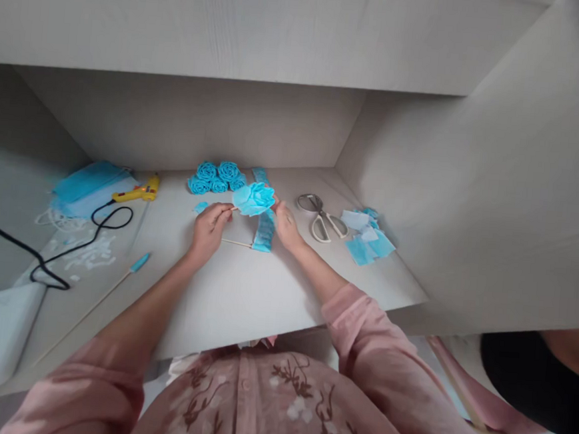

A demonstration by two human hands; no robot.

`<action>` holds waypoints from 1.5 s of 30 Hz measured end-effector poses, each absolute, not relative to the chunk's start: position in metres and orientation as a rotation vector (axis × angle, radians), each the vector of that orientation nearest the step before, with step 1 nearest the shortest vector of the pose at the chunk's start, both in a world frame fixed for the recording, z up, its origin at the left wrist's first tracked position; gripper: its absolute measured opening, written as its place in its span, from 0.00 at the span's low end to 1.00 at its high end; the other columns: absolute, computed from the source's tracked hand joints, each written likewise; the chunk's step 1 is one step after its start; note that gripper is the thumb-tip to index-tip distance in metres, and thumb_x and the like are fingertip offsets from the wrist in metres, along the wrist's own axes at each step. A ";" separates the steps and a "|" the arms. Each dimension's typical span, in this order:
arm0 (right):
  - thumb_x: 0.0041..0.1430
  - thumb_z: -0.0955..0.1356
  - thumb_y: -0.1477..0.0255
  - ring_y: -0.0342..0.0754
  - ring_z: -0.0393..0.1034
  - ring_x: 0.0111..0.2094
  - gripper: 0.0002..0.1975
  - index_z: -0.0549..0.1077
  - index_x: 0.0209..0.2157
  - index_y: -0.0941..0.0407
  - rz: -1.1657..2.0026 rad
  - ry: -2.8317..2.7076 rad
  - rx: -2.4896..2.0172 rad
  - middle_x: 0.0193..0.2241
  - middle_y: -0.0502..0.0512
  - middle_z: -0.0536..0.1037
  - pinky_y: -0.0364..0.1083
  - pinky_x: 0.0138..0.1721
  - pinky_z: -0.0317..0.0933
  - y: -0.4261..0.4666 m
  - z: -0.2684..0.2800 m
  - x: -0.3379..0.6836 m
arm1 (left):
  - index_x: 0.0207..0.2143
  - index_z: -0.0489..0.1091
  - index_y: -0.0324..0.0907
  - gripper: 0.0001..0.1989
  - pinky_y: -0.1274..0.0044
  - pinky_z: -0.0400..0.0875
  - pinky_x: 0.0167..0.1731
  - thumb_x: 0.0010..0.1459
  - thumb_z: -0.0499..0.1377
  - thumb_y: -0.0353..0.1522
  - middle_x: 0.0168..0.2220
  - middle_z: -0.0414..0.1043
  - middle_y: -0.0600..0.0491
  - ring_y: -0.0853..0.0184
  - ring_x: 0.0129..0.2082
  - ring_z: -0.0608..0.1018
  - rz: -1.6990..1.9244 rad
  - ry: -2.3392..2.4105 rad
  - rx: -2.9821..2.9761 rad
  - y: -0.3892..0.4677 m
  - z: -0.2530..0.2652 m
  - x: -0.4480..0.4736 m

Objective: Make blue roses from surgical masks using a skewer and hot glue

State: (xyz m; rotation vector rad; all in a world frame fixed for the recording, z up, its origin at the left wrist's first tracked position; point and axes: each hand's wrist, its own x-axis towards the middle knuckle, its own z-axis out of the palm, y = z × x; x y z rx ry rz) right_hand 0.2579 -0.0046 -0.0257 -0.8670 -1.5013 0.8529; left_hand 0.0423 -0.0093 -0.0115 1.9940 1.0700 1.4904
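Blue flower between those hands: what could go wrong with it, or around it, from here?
The right hand is right at the petals of the blue flower, so they might get crumpled. The black cable lies in loops; snagging it could drag the yellow glue gun. The scissors beside that hand might get knocked.

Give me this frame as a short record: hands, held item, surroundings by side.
left hand: pinching the flower's stem
right hand: at the flower's other side; fingertip contact partly hidden
held item: light blue flower, raised over the table
under flower: blue strip, thin stick at its near end
back: cluster of rolled blue flowers
left side: yellow glue gun, blue-tipped stick, white box
right side: scissors, blue and white scraps
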 end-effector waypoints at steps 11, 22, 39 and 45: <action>0.69 0.52 0.38 0.55 0.59 0.72 0.41 0.74 0.64 0.49 0.780 -1.624 -0.794 0.67 0.56 0.71 0.60 0.73 0.52 0.004 -0.045 0.257 | 0.37 0.74 0.42 0.14 0.74 0.71 0.45 0.67 0.54 0.41 0.35 0.79 0.51 0.63 0.41 0.80 1.600 1.137 1.891 -0.009 -0.012 0.040; 0.68 0.46 0.37 0.53 0.59 0.72 0.48 0.72 0.66 0.53 0.585 -1.791 -0.951 0.67 0.57 0.72 0.55 0.75 0.49 0.011 -0.024 0.268 | 0.34 0.71 0.43 0.13 0.74 0.72 0.42 0.67 0.54 0.41 0.34 0.77 0.51 0.63 0.38 0.79 1.679 1.116 1.906 0.000 -0.012 0.038; 0.69 0.68 0.54 0.58 0.68 0.67 0.28 0.74 0.64 0.52 0.482 -2.160 -0.964 0.65 0.59 0.74 0.60 0.69 0.59 0.021 0.038 0.326 | 0.38 0.68 0.45 0.26 0.70 0.76 0.44 0.64 0.58 0.58 0.31 0.80 0.51 0.63 0.36 0.82 1.494 0.682 1.631 0.056 0.026 0.071; 0.71 0.66 0.63 0.55 0.78 0.56 0.20 0.79 0.59 0.52 0.695 -2.043 -0.907 0.56 0.58 0.82 0.54 0.58 0.69 0.007 0.010 0.279 | 0.39 0.67 0.45 0.24 0.68 0.77 0.46 0.65 0.57 0.56 0.33 0.80 0.50 0.62 0.37 0.83 1.506 0.685 1.627 0.038 0.030 0.079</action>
